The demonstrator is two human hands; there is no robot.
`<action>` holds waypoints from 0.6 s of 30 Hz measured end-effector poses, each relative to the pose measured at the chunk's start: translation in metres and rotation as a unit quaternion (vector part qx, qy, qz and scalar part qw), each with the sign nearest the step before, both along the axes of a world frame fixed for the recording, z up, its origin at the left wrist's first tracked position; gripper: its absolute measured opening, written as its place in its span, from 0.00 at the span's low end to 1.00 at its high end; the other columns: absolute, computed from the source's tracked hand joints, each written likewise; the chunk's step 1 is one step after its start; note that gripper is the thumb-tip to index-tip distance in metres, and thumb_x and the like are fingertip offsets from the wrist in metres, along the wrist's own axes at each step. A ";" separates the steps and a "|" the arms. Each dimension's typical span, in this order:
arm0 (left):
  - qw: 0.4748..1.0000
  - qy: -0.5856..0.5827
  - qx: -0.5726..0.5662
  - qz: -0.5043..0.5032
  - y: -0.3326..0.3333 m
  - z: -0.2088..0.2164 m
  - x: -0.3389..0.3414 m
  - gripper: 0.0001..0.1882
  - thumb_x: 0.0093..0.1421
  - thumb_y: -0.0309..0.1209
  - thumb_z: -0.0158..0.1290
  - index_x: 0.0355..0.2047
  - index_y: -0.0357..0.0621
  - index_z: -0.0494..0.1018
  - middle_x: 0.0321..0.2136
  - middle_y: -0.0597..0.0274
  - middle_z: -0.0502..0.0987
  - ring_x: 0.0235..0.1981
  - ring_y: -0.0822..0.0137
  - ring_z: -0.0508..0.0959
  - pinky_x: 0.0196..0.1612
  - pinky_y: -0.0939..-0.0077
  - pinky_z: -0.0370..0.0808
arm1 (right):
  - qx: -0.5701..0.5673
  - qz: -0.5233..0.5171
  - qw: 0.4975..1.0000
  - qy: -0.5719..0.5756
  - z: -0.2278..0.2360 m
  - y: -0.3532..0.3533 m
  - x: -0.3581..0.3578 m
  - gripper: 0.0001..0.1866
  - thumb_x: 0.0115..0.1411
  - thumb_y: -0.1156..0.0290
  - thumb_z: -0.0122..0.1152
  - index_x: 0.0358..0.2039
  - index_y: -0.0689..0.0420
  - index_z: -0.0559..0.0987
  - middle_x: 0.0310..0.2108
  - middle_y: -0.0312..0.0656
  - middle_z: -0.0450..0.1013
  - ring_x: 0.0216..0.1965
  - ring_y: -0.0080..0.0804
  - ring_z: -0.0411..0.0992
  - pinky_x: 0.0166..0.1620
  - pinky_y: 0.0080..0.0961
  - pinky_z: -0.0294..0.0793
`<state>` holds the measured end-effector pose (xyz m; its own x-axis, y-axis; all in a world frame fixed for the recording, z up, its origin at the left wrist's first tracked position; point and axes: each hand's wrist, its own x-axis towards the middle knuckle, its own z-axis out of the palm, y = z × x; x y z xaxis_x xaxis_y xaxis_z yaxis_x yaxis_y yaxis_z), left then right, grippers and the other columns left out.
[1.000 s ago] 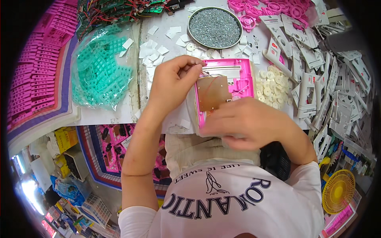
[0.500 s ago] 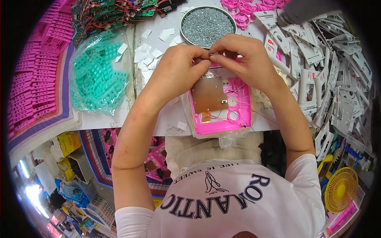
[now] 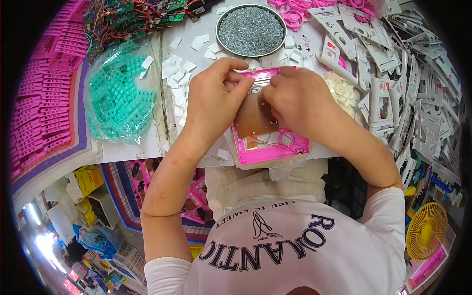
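Observation:
A pink plastic housing lies in front of me, with a brown circuit board and thin wires in it. My left hand is at the housing's far left corner, thumb and forefinger curled toward each other. Whatever is between those fingertips is too small to make out. Over the right part of the housing, my right hand is bent downward beside the board; it is blurred and its fingertips are hidden. A small copper-coloured patch shows below the board.
Beyond the housing stands a round tin of small metal pieces. White paper squares and a bag of green parts lie left. White panels and cream discs are at the right. Pink parts pile at the far left.
My hands were together at the housing's far edge. The right hand has come away, nearer to me and down over the board; the left stays by the far corner.

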<state>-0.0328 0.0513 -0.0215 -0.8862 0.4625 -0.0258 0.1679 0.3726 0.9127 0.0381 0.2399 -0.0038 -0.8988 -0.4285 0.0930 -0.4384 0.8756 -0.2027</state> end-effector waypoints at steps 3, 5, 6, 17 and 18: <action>0.996 0.073 -0.018 -0.039 -0.001 0.003 0.000 0.08 0.58 0.24 0.60 0.39 0.38 0.80 0.30 0.56 0.83 0.27 0.62 0.82 0.31 0.72 0.78 | -0.053 0.021 0.998 -0.040 0.005 0.002 0.017 0.05 0.47 0.72 0.66 0.26 0.55 0.80 0.26 0.39 0.75 0.37 0.40 0.76 0.36 0.37 0.77; 0.984 0.154 -0.032 -0.078 -0.001 0.001 0.001 0.07 0.59 0.25 0.60 0.38 0.41 0.79 0.29 0.61 0.80 0.28 0.66 0.80 0.35 0.71 0.76 | -0.091 -0.002 0.996 -0.019 0.005 0.002 0.027 0.07 0.46 0.73 0.67 0.28 0.55 0.80 0.26 0.39 0.74 0.36 0.40 0.75 0.36 0.37 0.77; 0.975 0.194 -0.039 -0.098 -0.001 0.000 0.001 0.06 0.60 0.25 0.60 0.38 0.42 0.79 0.29 0.63 0.79 0.29 0.69 0.78 0.37 0.71 0.74 | -0.110 -0.013 0.994 -0.009 0.004 0.001 0.030 0.08 0.46 0.73 0.67 0.29 0.55 0.80 0.26 0.39 0.73 0.35 0.40 0.74 0.36 0.37 0.76; 0.812 0.443 -0.214 -0.313 0.029 0.012 -0.010 0.04 0.52 0.30 0.60 0.29 0.47 0.78 0.31 0.66 0.77 0.41 0.62 0.75 0.52 0.55 0.64 | -0.189 -0.101 0.975 0.055 -0.013 -0.004 0.053 0.09 0.48 0.74 0.69 0.32 0.56 0.80 0.30 0.39 0.72 0.34 0.38 0.72 0.35 0.34 0.76; 0.797 0.453 -0.227 -0.327 0.032 0.014 -0.010 0.05 0.52 0.31 0.59 0.29 0.47 0.78 0.31 0.66 0.77 0.41 0.62 0.75 0.53 0.55 0.65 | -0.183 -0.105 0.976 0.050 -0.013 -0.004 0.054 0.09 0.48 0.73 0.69 0.31 0.55 0.80 0.31 0.38 0.72 0.36 0.38 0.73 0.36 0.33 0.77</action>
<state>-0.0432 0.0834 -0.0079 -0.2085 0.9591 0.1913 0.9762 0.1920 0.1009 0.0917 0.2362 -0.0165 -0.9416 -0.1580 0.2972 -0.2912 0.8251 -0.4841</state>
